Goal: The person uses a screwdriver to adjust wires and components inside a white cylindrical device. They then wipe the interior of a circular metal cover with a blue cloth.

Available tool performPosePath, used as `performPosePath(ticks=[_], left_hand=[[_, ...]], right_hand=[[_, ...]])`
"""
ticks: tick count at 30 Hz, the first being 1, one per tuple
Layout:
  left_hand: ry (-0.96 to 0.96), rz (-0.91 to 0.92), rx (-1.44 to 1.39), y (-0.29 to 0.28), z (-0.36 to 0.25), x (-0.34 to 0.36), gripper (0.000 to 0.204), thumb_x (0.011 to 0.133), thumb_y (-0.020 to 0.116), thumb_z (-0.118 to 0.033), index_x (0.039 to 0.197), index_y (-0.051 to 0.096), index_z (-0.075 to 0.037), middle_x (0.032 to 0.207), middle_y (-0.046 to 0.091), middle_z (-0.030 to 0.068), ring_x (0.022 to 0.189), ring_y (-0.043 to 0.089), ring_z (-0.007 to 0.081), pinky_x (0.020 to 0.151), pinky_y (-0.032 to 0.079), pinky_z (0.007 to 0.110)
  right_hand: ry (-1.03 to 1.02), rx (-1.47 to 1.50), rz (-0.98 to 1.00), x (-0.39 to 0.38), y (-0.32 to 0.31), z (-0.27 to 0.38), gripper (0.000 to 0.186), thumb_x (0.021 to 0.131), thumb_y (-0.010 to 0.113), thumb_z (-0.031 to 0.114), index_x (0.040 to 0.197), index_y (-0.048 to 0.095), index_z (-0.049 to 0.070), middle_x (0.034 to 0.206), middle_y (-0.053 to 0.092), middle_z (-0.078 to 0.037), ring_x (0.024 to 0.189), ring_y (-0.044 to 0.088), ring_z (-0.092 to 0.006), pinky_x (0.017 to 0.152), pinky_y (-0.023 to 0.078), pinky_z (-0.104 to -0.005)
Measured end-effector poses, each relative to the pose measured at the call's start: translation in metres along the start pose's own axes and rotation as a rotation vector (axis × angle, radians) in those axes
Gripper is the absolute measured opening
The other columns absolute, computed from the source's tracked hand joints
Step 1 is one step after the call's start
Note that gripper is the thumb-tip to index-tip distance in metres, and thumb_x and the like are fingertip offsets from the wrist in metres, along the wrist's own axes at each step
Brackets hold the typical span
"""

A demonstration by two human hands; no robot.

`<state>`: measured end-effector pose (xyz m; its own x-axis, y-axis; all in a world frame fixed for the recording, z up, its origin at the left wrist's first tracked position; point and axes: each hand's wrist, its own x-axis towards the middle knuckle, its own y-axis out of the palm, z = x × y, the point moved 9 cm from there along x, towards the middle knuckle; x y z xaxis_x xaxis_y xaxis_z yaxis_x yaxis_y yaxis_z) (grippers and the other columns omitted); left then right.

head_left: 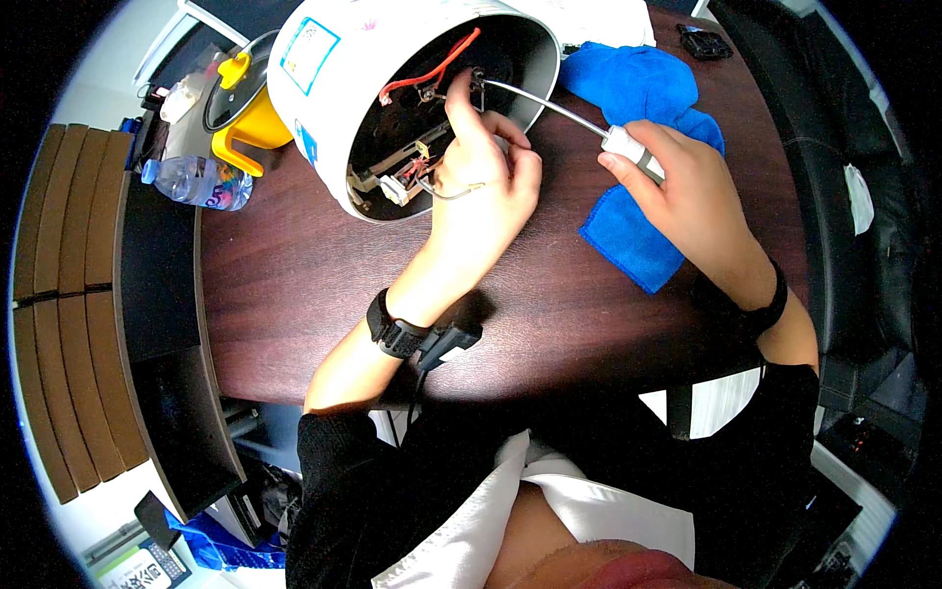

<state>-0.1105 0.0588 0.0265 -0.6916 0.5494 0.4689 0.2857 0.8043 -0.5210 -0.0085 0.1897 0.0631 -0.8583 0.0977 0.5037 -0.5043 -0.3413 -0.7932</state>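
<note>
Indoors — hands (483, 191) (695, 191) over tabletop (304, 265), sofa (883, 280) alongside

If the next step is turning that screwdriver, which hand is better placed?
Probably the right hand: it holds the screwdriver by its handle, outside the white housing. The left hand reaches inside, fingers near the screwdriver's far end.

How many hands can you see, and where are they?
2. The right hand grips a screwdriver by its handle; the left hand reaches into the open end of a white appliance. No other hands show.
</note>
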Motion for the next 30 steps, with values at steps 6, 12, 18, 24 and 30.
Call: performPosePath(ticks=[6,12,18,24,30], left_hand=[[0.08,-0.007,0.051,0.002,-0.004,-0.004,0.078,0.076,0.055,0.004,0.139,0.01,0.004,0.077,0.062,0.007,0.056,0.058,0.0143,0.056,0.049,0.026],[0.032,0.029,0.057,0.003,-0.007,-0.006,0.082,0.075,0.057,0.0,0.139,0.009,0.012,0.075,0.062,0.0071,0.062,0.064,0.0238,0.062,0.054,0.033],[0.009,-0.021,-0.221,0.004,-0.008,-0.021,0.066,0.08,0.055,0.004,0.136,0.019,0.002,0.094,0.061,0.0099,0.055,0.055,0.0132,0.05,0.045,0.024],[-0.484,0.073,-1.055,0.023,0.015,-0.007,0.05,0.101,0.031,-0.046,0.124,0.038,-0.002,0.094,0.057,0.0135,0.056,0.054,0.0174,0.047,0.045,0.028],[-0.573,-0.065,-1.234,0.028,0.034,0.002,0.045,0.102,0.032,-0.046,0.106,0.048,-0.004,0.079,0.056,0.0071,0.055,0.05,0.0164,0.05,0.04,0.031]], right_hand=[[0.081,-0.065,0.165,0.008,0.004,0.01,0.033,0.088,0.063,0.033,0.081,0.057,0.002,0.066,0.061,-0.019,0.06,0.062,-0.0368,0.053,0.047,-0.045],[0.166,0.144,0.235,0.005,0.014,0.003,0.035,0.089,0.062,0.032,0.077,0.056,-0.001,0.064,0.059,-0.022,0.059,0.06,-0.0391,0.051,0.044,-0.0459],[0.162,0.132,0.246,0.009,0.013,0.002,0.036,0.089,0.062,0.033,0.077,0.056,0.0,0.064,0.059,-0.021,0.058,0.06,-0.038,0.05,0.044,-0.0452],[0.106,-0.023,0.201,0.012,0.002,0.006,0.034,0.089,0.062,0.034,0.08,0.056,0.002,0.063,0.059,-0.019,0.058,0.06,-0.0373,0.049,0.043,-0.045],[0.077,-0.109,0.183,0.013,-0.002,0.014,0.035,0.089,0.062,0.035,0.078,0.056,0.002,0.063,0.059,-0.02,0.058,0.059,-0.0381,0.05,0.043,-0.0461]])
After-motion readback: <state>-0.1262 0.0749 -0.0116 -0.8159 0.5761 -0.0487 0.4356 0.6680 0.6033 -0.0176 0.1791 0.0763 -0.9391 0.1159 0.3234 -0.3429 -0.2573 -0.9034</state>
